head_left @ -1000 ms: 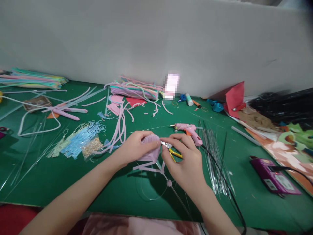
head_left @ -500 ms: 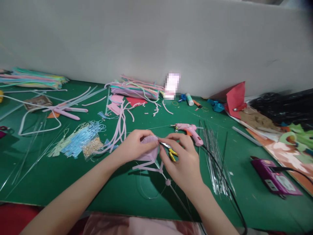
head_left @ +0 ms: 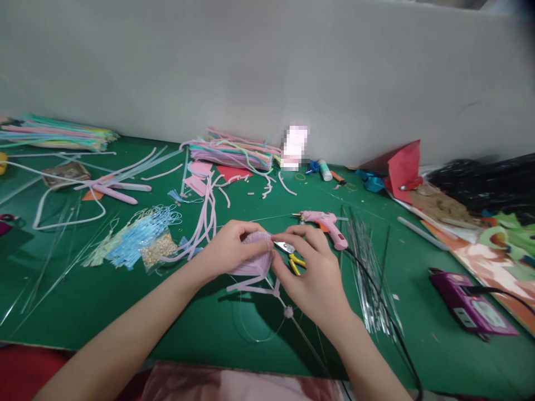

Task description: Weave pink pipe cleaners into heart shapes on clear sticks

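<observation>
My left hand is closed on a lilac pipe-cleaner craft piece, a rounded panel of close rows, with the thumb on its front. Below it run lilac strips and a thin rod bearing a fuzzy lilac knot. At the panel's right edge, the thumb and index fingertips of my right hand come together in a pinch; what lies between them is too small to make out. Yellow-handled pliers show behind the right fingers, apparently lying on the table. A loop of clear thread hangs below the piece.
On the green table, a pink glue gun and thin metal wires lie to the right, near a purple power socket. Blue tassels, a bag of gold beads and pipe-cleaner bundles lie left and behind.
Both hands keep nearly the same pose on the lilac piece. The right fingers have shifted slightly, and more of the pliers' head shows behind them.
</observation>
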`<state>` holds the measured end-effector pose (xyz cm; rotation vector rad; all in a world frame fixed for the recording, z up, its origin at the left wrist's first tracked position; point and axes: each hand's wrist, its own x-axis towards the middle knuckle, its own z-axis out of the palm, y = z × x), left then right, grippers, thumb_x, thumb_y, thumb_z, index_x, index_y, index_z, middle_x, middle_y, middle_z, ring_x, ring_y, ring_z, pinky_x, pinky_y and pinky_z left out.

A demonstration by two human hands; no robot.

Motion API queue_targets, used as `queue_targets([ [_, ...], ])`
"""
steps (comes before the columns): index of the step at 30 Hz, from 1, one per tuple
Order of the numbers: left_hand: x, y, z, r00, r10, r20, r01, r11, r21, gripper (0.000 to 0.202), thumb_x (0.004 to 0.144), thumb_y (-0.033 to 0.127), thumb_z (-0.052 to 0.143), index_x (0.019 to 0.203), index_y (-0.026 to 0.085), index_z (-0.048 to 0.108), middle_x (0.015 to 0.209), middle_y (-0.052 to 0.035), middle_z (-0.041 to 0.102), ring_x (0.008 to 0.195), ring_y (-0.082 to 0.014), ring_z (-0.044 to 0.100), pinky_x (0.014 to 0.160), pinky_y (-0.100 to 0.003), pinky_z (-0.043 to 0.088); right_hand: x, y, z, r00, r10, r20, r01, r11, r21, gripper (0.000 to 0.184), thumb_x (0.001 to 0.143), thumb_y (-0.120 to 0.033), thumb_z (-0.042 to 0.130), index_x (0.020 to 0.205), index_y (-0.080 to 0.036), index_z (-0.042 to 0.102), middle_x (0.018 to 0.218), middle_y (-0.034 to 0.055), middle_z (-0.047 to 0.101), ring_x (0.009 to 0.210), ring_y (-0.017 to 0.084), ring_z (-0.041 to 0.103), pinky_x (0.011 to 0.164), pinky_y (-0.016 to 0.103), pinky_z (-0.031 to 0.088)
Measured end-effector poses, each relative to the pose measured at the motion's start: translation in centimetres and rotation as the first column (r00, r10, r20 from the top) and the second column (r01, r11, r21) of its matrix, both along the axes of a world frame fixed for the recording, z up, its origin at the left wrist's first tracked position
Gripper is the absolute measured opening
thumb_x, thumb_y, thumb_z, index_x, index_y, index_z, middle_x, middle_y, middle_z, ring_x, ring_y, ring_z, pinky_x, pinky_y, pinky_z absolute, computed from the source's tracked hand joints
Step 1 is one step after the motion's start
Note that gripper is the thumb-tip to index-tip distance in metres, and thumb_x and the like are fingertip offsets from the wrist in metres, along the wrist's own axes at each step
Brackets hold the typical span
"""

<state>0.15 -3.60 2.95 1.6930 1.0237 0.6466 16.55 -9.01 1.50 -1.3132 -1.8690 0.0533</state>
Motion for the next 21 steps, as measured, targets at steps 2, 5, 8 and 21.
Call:
queue_targets([
  [2, 0.0, 0.0, 0.1, 1.0, 0.002, 0.006, -0.002, 1.0, -0.001, 0.025, 0.078, 0.039, 0.06, 0.074, 0.015, 0.066, 0.069, 0.0011, 0.057, 0.066, -0.0137, 0.048, 0.059, -0.022, 0.036, 0.0, 0.1, 0.2, 1.0, 0.0, -0.025, 0.0, 0.999, -0.035, 0.016, 0.081, -0.018, 0.058, 0.094, -0.022, 0.065, 0.097, 0.0078, 0.06, 0.092, 0.023, 0.057, 0.083, 0.043, 0.049],
  [5, 0.1, 0.0, 0.3, 1.0, 0.004, 0.02, -0.004, 1.0, -0.01, 0.024, 0.078, 0.038, 0.062, 0.073, 0.015, 0.066, 0.068, 0.0011, 0.058, 0.066, -0.0132, 0.048, 0.059, -0.022, 0.036, -0.2, 0.3, 0.6, 0.999, -0.007, -0.05, 0.003, 0.997, -0.081, 0.013, 0.079, -0.017, 0.059, 0.09, -0.021, 0.065, 0.095, 0.0077, 0.06, 0.091, 0.023, 0.058, 0.084, 0.043, 0.048],
  [8, 0.1, 0.0, 0.2, 1.0, 0.003, 0.031, -0.003, 1.0, -0.015, 0.023, 0.078, 0.037, 0.063, 0.073, 0.015, 0.066, 0.067, 0.0017, 0.056, 0.064, -0.012, 0.046, 0.057, -0.021, 0.035, -0.2, 0.4, 0.9, 0.998, -0.011, -0.059, 0.004, 0.992, -0.122, 0.011, 0.079, -0.019, 0.059, 0.087, -0.02, 0.066, 0.094, 0.0081, 0.061, 0.093, 0.023, 0.057, 0.084, 0.04, 0.049],
  [21, -0.5, 0.2, 0.3, 0.996, 0.079, 0.052, -0.084, 0.992, 0.096, 0.03, 0.077, 0.044, 0.066, 0.093, 0.018, 0.061, 0.089, -0.0019, 0.06, 0.082, -0.0165, 0.054, 0.07, -0.026, 0.043, 1.3, 0.8, 2.4, 0.959, 0.032, -0.281, -0.182, 0.832, -0.524, 0.008, 0.077, -0.026, 0.064, 0.073, -0.021, 0.067, 0.062, -0.0007, 0.063, 0.048, 0.011, 0.05, 0.045, 0.024, 0.039],
])
